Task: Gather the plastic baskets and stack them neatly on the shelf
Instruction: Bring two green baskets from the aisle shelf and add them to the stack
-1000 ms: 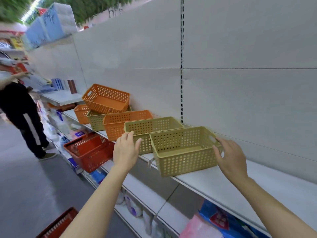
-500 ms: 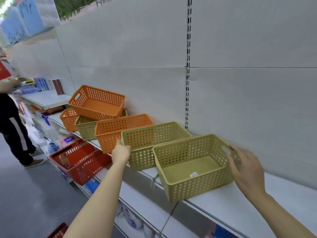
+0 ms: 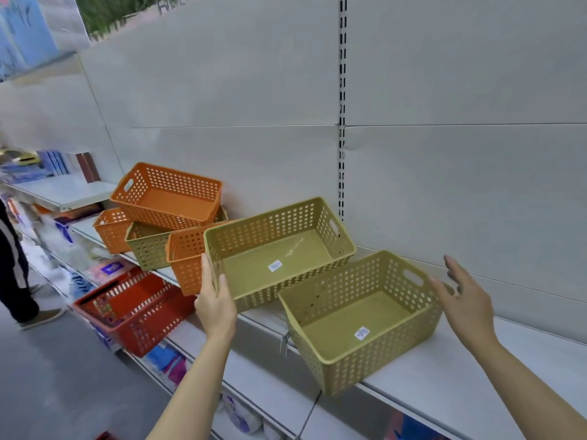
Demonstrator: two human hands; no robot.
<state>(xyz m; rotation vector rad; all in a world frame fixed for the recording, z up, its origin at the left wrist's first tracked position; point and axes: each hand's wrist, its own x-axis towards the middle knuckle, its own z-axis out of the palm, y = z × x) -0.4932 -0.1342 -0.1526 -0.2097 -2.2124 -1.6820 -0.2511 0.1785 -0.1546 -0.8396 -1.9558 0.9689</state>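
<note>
Two olive-yellow perforated baskets lie on the white shelf (image 3: 444, 385). My left hand (image 3: 216, 300) grips the left end of the farther olive basket (image 3: 279, 249), which is tilted up toward me. The nearer olive basket (image 3: 359, 322) sits at the shelf's front edge, slightly overhanging. My right hand (image 3: 467, 303) hovers with straight fingers just off its right end, holding nothing. Further left stand an orange basket (image 3: 187, 262), another olive basket (image 3: 149, 246), a small orange basket (image 3: 111, 230), and an orange basket (image 3: 168, 195) tilted on top.
A red shopping basket (image 3: 133, 309) sits on a lower shelf at the left. Packaged goods fill the shelves below. A person in dark trousers (image 3: 12, 265) stands in the aisle at the far left. The white back wall (image 3: 444, 185) rises behind the shelf.
My left hand has taken hold of the farther olive basket's end and lifted it so it tilts. My right hand has come off the nearer basket's end.
</note>
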